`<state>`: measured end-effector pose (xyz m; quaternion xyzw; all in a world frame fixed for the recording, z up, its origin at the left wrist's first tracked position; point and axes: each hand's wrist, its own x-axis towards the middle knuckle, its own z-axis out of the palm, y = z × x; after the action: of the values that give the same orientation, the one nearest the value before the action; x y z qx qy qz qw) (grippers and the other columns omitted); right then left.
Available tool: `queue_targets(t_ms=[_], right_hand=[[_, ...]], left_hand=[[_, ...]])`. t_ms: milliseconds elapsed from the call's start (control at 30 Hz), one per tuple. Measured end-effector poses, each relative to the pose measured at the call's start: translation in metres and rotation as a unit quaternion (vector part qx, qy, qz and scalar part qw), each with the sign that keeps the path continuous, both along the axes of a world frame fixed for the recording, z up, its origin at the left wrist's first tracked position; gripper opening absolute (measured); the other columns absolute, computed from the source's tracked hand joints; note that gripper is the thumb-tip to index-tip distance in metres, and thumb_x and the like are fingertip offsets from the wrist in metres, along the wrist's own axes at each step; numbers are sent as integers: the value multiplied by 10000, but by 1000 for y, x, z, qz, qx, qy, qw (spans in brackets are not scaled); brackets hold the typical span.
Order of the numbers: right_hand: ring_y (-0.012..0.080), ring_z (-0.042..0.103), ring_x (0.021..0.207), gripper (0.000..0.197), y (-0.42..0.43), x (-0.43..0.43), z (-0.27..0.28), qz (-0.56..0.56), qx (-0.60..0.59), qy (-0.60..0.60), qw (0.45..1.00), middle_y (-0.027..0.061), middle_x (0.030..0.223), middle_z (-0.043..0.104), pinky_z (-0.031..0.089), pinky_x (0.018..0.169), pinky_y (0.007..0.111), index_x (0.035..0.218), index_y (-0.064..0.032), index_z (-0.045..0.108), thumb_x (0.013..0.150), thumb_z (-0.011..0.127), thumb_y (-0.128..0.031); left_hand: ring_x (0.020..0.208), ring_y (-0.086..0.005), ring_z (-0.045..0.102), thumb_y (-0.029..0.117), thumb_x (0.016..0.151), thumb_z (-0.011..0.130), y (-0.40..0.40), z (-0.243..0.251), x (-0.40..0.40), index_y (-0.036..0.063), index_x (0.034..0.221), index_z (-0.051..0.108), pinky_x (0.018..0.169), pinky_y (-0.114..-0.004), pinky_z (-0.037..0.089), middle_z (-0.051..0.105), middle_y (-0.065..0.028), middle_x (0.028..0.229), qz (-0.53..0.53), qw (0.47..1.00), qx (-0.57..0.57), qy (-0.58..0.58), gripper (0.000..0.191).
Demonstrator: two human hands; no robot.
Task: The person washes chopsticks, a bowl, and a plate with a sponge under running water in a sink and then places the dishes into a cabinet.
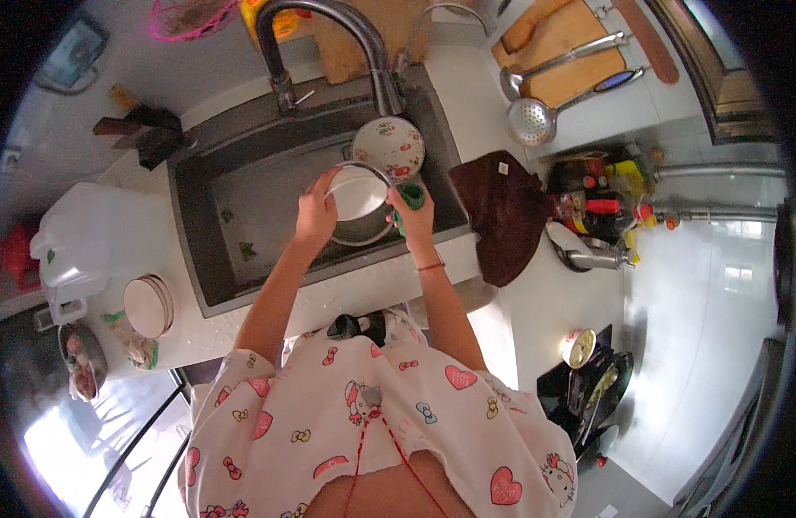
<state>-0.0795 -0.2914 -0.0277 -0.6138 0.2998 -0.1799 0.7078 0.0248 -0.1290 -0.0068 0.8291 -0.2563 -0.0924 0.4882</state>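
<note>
Over the right half of a grey sink point(189, 259), my left hand point(317, 210) grips the left rim of a white bowl point(359, 194). My right hand point(416, 217) is at the bowl's right edge and holds a green scrubbing pad point(409, 194). Just below the white bowl shows a round metal-rimmed vessel point(362, 232); whether the two touch I cannot tell. A patterned bowl point(388, 147) lies in the sink behind my hands, under the dark faucet point(386, 97). Green leaf scraps point(246, 251) lie on the sink floor at the left.
A dark brown cloth point(505, 220) lies right of the sink, near bottles point(599, 207). Left of it stand a knife block point(158, 139), a translucent plastic jug point(90, 239) and stacked round lids or plates point(147, 306). A small bowl point(578, 348) and a wok point(608, 388) are at the lower right.
</note>
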Motion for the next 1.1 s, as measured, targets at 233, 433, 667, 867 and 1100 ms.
queue_targets(t_ms=[233,433,667,867,1100], right_hand=[[200,606,576,203,21,-36,16,-27,166,-12,986,94,753,620,434,457,293,878,-45,503,749,658,-72],[214,614,588,211,40,-56,16,-79,154,1,985,95,779,620,435,460,278,933,-49,477,781,619,-88],[235,597,618,234,64,-55,17,-54,188,-23,980,102,785,602,428,482,312,961,-66,470,767,600,-76],[246,593,615,249,104,-27,31,-2,142,-5,990,104,793,600,435,489,324,995,-66,451,783,583,-68],[248,599,618,262,139,-9,34,77,146,-18,986,99,793,599,445,491,321,1007,-69,448,789,593,-75]], left_hand=[[1007,-411,523,-113,702,475,59,-69,44,161,1250,409,801,-441,485,404,-209,1238,120,962,240,53,616],[1006,-402,514,-140,687,449,147,-4,12,148,1231,420,825,-444,463,425,-210,1197,189,956,221,-45,616],[919,-257,561,-11,775,442,221,47,-35,56,1247,406,727,-369,474,556,-176,1025,403,865,-164,249,478],[808,-240,573,39,764,477,369,52,-37,-36,1234,410,670,-334,484,571,-187,973,514,852,29,94,481],[749,-291,635,75,711,459,424,59,-17,-47,1161,466,544,-344,554,591,-221,939,564,814,-45,134,466]])
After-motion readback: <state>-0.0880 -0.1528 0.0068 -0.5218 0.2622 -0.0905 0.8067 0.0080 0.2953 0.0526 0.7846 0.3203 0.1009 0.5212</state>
